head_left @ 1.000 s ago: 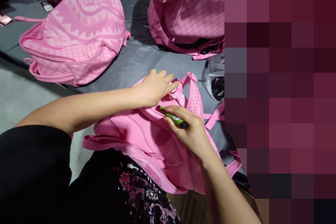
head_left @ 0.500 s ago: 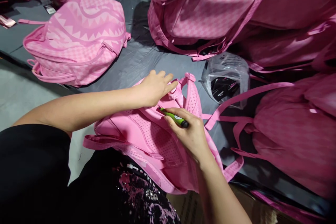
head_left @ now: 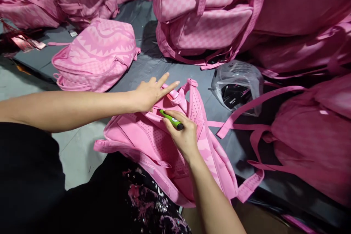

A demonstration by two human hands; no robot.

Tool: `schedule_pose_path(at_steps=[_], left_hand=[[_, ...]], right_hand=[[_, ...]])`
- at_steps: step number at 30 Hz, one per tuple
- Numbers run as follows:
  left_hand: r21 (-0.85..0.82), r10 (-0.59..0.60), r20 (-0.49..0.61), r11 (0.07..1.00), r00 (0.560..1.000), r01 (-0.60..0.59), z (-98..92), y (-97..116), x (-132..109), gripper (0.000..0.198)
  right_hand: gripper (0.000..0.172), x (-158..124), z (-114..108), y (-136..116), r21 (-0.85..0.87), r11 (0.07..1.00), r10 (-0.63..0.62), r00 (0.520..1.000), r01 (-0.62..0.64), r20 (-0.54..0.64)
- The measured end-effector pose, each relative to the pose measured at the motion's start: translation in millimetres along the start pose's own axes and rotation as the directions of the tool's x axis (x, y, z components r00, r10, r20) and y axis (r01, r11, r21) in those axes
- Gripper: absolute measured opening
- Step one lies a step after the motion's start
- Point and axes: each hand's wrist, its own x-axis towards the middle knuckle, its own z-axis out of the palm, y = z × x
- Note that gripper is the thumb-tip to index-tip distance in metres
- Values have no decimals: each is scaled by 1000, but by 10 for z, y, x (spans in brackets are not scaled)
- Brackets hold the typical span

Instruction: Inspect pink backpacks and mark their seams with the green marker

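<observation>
A pink backpack (head_left: 142, 135) lies back-side up at the edge of a grey table (head_left: 153, 65), partly against my body. My left hand (head_left: 150, 93) rests near its top handle with the fingers stretched out and apart, holding nothing. Just below it, my right hand (head_left: 182, 131) is closed around a green marker-like tool (head_left: 171, 119), whose tip touches the backpack close to the left hand. The backpack's loose straps trail to the right.
A pink checkered backpack (head_left: 95, 56) with a zigzag pattern lies at the left. Several more pink backpacks (head_left: 203, 14) are piled behind and to the right. A clear plastic bag (head_left: 236, 87) with dark contents sits right of the handle. Pale floor shows at lower left.
My left hand's fingers have spread and lifted off the handle area. The right hand with the green tool has shifted slightly left and up. The view has tilted up, showing more bags.
</observation>
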Motion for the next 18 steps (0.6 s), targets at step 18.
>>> schedule_pose_path(at_steps=[18], left_hand=[[73,23,-55,997,998,-18,127,-37,-8,89]], right_hand=[[20,27,84,113,53,998,-39,999,40,-34]])
